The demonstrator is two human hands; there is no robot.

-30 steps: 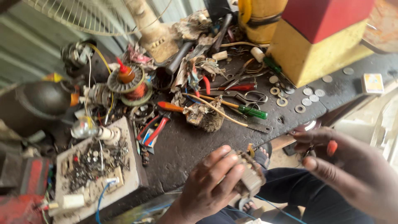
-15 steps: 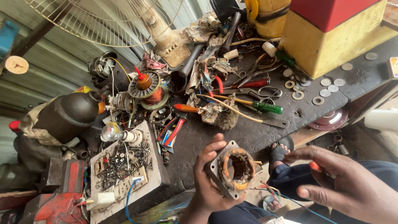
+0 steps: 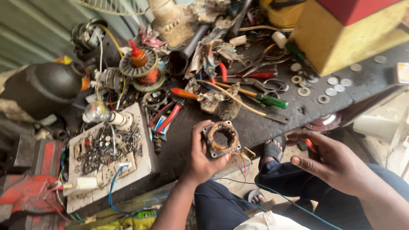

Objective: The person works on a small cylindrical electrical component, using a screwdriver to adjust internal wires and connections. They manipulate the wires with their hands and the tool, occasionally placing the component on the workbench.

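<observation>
A white board [image 3: 142, 159] strewn with small screws lies at the left of the dark workbench [image 3: 264, 123]; a yellow box [image 3: 341, 40] with a red top stands at the far right; the left hand [image 3: 200, 155] rises from below, thumb and fingers clamped on a square motor core [image 3: 221, 138] just off the bench's near edge, its round hole facing up toward the camera; the right hand [image 3: 330, 159] hovers apart, fingers loosely curled, pinching a small orange piece [image 3: 311, 145].
</observation>
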